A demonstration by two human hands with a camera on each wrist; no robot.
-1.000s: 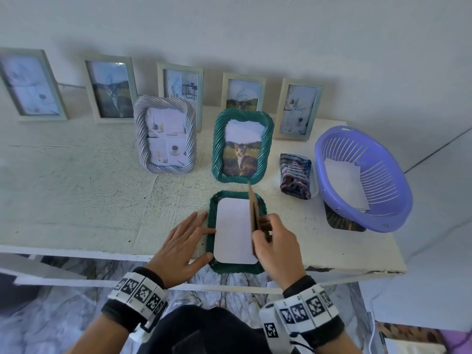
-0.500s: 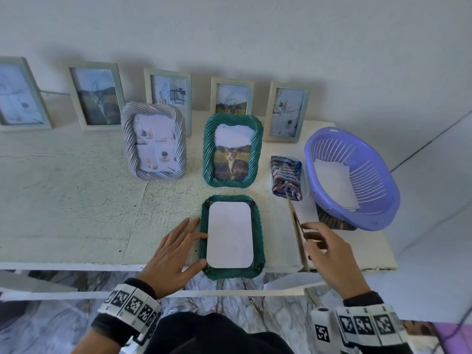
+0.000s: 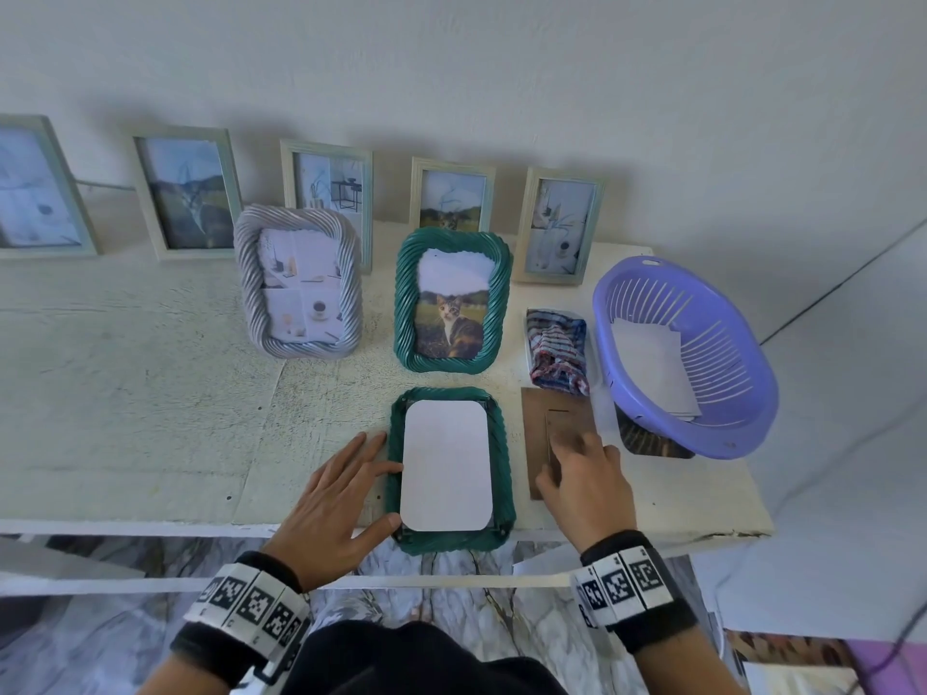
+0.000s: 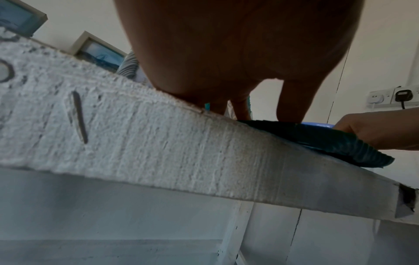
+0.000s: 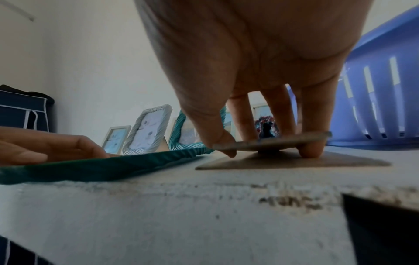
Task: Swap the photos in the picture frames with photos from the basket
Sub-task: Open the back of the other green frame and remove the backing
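lower centre: my left hand (image 3: 335, 499) flat against the face-down green rope-pattern frame (image 3: 450, 539), my right hand (image 3: 584, 481) pinching the brown backing board (image 3: 554, 418) beside it.

Black wristbands (image 3: 647, 601) with white square-patterned marker tags, dark clothing.

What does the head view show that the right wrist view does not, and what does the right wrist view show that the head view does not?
Only the head view shows the white photo back lying in the face-down green frame, the papers inside the purple basket, and the cat photo.

Only the right wrist view shows the grip: the right hand pinches the backing board's stand flap while the brown backing board lies flat on the table.

Both show the left hand resting at the green frame's edge, and the upright frames behind.
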